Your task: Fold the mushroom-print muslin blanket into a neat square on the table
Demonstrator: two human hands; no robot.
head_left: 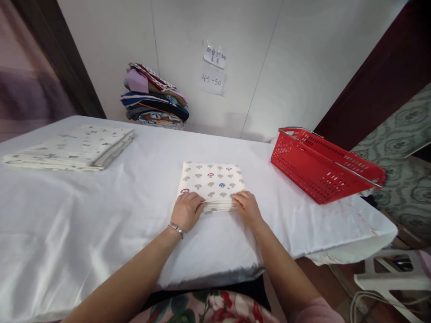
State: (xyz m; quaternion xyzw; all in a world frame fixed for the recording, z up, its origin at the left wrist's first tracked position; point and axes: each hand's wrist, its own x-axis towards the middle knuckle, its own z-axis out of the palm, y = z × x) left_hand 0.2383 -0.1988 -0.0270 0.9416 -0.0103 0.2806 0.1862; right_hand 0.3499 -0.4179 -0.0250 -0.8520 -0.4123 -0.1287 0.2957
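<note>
A folded cream cloth with grey, red and blue mushroom prints (211, 179) lies flat on the white-covered table in front of me. Its near edge shows several stacked layers. My left hand (187, 210), with a bracelet at the wrist, pinches the near left corner between thumb and fingers. At the near right corner, my right hand (246, 206) grips the layers the same way, fingers on top. The thumbs are partly hidden at the fold.
A larger folded printed cloth (77, 143) lies on the table's left. On the right stands a red plastic basket (316, 166) with metal handles. A pile of folded fabrics (155, 98) rises behind the table, by a wall with paper notes (213, 67). A white stool (397, 273) stands lower right.
</note>
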